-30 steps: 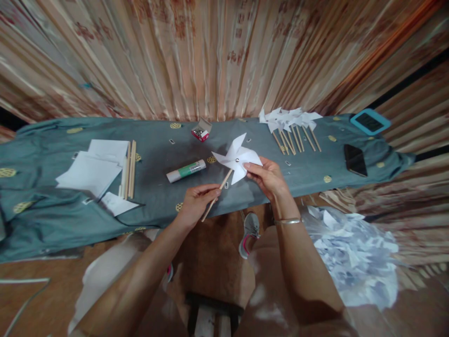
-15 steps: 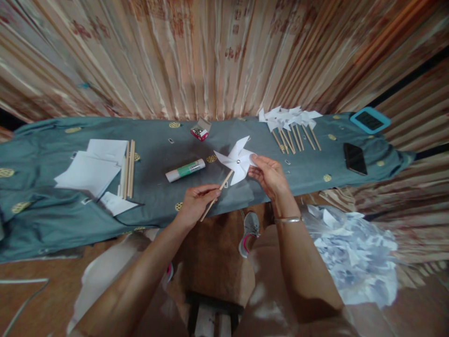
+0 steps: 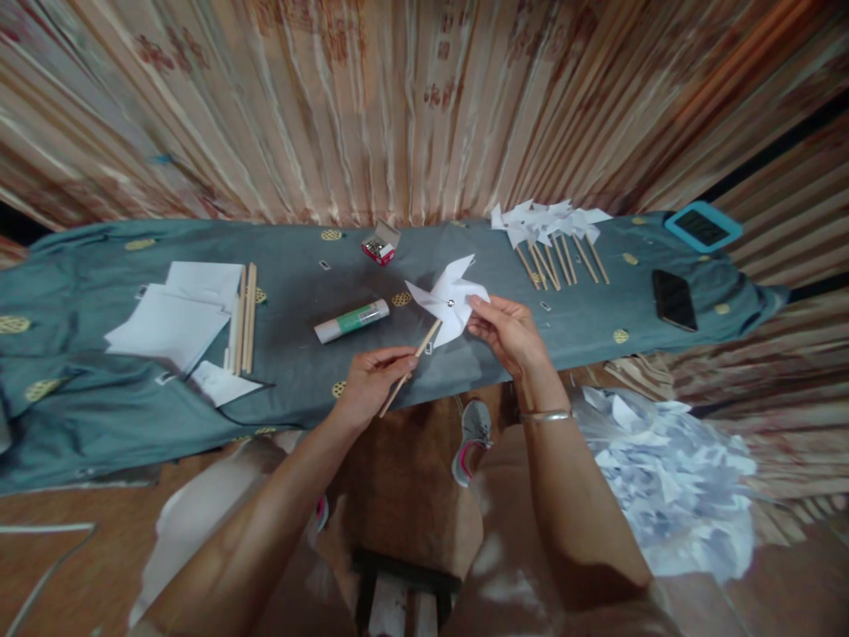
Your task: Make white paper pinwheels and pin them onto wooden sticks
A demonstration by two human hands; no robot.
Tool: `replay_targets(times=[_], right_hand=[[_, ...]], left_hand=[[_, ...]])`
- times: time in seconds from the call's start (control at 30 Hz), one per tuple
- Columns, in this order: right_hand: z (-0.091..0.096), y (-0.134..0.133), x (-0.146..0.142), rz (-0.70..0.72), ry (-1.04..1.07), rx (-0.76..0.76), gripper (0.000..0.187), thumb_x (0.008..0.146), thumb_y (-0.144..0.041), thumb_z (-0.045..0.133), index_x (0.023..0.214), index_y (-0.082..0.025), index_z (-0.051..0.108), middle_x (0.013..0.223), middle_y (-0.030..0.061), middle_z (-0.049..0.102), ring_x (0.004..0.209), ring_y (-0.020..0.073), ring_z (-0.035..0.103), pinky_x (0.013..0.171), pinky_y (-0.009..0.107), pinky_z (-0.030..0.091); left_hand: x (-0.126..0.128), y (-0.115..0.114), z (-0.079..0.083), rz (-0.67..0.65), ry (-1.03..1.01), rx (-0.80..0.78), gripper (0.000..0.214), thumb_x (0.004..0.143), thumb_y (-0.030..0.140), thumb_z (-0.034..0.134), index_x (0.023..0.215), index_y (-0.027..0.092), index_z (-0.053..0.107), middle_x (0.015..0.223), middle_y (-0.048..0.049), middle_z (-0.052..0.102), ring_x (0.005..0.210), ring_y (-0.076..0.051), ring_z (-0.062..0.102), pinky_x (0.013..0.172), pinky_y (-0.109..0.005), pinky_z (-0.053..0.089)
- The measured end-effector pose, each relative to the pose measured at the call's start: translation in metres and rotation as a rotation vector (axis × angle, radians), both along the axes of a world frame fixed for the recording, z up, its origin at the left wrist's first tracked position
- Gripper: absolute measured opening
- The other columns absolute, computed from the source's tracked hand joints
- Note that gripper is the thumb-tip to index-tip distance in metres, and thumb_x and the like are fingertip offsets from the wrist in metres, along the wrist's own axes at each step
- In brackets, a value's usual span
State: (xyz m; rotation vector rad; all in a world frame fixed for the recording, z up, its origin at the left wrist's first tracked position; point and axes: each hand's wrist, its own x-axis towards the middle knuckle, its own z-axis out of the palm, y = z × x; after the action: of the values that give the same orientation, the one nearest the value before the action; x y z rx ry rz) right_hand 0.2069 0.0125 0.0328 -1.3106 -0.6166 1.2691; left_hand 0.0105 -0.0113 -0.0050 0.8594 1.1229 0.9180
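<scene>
A white paper pinwheel (image 3: 452, 310) on a wooden stick is held up over the table's near edge, with a small metallic pin at its centre. My left hand (image 3: 373, 382) is closed round the stick below the blades. On the other side, my right hand (image 3: 509, 334) pinches the right-hand blade between thumb and fingers. Left of the pinwheel lies a glue stick (image 3: 351, 320) with a green label. Behind it stands a small open red box (image 3: 380, 245) holding shiny pins.
Finished pinwheels (image 3: 549, 221) lie in a row at the back right, near a blue-framed device (image 3: 703, 227) and a black phone (image 3: 675, 300). Paper sheets (image 3: 169, 327) and wooden sticks (image 3: 248, 318) are at left. A clear bag of paper pieces (image 3: 676, 487) sits on the floor at right.
My right hand's thumb has shifted slightly inward over the blade. My left hand keeps its hold on the stick, and the pinwheel stays in nearly the same place.
</scene>
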Motion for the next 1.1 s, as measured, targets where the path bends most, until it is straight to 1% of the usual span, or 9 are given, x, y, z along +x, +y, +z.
replay_targets(times=[0.2, 0.43, 0.53, 0.67, 0.73, 0.83, 0.93, 1.1], right_hand=[[0.000, -0.002, 0.000, 0.044, -0.010, -0.001, 0.033, 0.042, -0.029, 0.092, 0.069, -0.018, 0.076, 0.063, -0.0025, 0.074, 0.049, 0.0035, 0.060, 0.051, 0.013, 0.050], [-0.004, -0.001, -0.001, 0.078, -0.039, 0.012, 0.033, 0.043, -0.029, 0.092, 0.070, -0.021, 0.076, 0.066, -0.0030, 0.074, 0.056, 0.0059, 0.060, 0.055, 0.017, 0.049], [-0.005, 0.000, -0.003, 0.071, -0.028, 0.046, 0.038, 0.041, -0.029, 0.092, 0.074, -0.022, 0.075, 0.071, -0.0035, 0.075, 0.061, 0.0079, 0.062, 0.059, 0.019, 0.049], [-0.006, 0.002, -0.008, 0.095, -0.023, 0.084, 0.043, 0.041, -0.031, 0.092, 0.078, -0.022, 0.075, 0.076, -0.0012, 0.077, 0.066, 0.0125, 0.065, 0.068, 0.026, 0.052], [-0.007, 0.002, -0.010, 0.095, -0.028, 0.079, 0.044, 0.039, -0.031, 0.093, 0.078, -0.022, 0.074, 0.075, -0.0012, 0.077, 0.066, 0.0136, 0.065, 0.068, 0.027, 0.053], [-0.006, 0.003, -0.013, 0.078, -0.035, 0.069, 0.044, 0.037, -0.030, 0.092, 0.077, -0.022, 0.074, 0.072, -0.0027, 0.076, 0.064, 0.0134, 0.065, 0.065, 0.026, 0.052], [-0.007, 0.005, -0.015, 0.065, -0.013, 0.079, 0.043, 0.039, -0.027, 0.091, 0.077, -0.021, 0.074, 0.072, -0.0029, 0.076, 0.065, 0.0129, 0.065, 0.067, 0.025, 0.052], [-0.009, 0.007, -0.017, 0.038, 0.003, 0.069, 0.039, 0.042, -0.023, 0.088, 0.078, -0.020, 0.073, 0.071, -0.0027, 0.075, 0.064, 0.0122, 0.064, 0.065, 0.025, 0.050]], left_hand=[[0.000, -0.001, 0.001, 0.020, -0.020, -0.011, 0.037, 0.047, 0.038, 0.088, 0.076, 0.017, 0.079, 0.060, -0.0009, 0.068, 0.057, -0.010, 0.053, 0.058, -0.022, 0.044], [0.000, -0.001, 0.003, 0.015, -0.018, -0.006, 0.036, 0.047, 0.038, 0.087, 0.076, 0.018, 0.079, 0.062, -0.0010, 0.069, 0.058, -0.010, 0.053, 0.059, -0.023, 0.044], [-0.001, -0.002, 0.004, 0.011, -0.015, -0.011, 0.036, 0.045, 0.039, 0.088, 0.073, 0.018, 0.079, 0.060, -0.0002, 0.068, 0.057, -0.010, 0.053, 0.059, -0.023, 0.044], [-0.002, -0.003, 0.003, 0.012, -0.015, 0.000, 0.038, 0.042, 0.041, 0.089, 0.070, 0.018, 0.078, 0.059, 0.0002, 0.068, 0.056, -0.010, 0.053, 0.059, -0.023, 0.045], [-0.003, -0.004, 0.003, 0.009, -0.017, 0.001, 0.039, 0.043, 0.041, 0.089, 0.071, 0.017, 0.078, 0.058, 0.0002, 0.067, 0.056, -0.010, 0.054, 0.059, -0.023, 0.046], [-0.003, -0.004, 0.002, 0.006, -0.030, -0.022, 0.039, 0.045, 0.041, 0.089, 0.074, 0.016, 0.077, 0.057, -0.0004, 0.067, 0.054, -0.011, 0.057, 0.059, -0.025, 0.048], [-0.004, -0.004, 0.002, -0.013, -0.028, -0.029, 0.040, 0.051, 0.041, 0.087, 0.079, 0.014, 0.077, 0.055, -0.0010, 0.067, 0.050, -0.011, 0.057, 0.057, -0.026, 0.049], [-0.005, -0.002, -0.004, -0.031, -0.013, 0.053, 0.035, 0.059, 0.039, 0.083, 0.082, 0.014, 0.076, 0.050, 0.0014, 0.061, 0.046, -0.009, 0.053, 0.053, -0.024, 0.046]])
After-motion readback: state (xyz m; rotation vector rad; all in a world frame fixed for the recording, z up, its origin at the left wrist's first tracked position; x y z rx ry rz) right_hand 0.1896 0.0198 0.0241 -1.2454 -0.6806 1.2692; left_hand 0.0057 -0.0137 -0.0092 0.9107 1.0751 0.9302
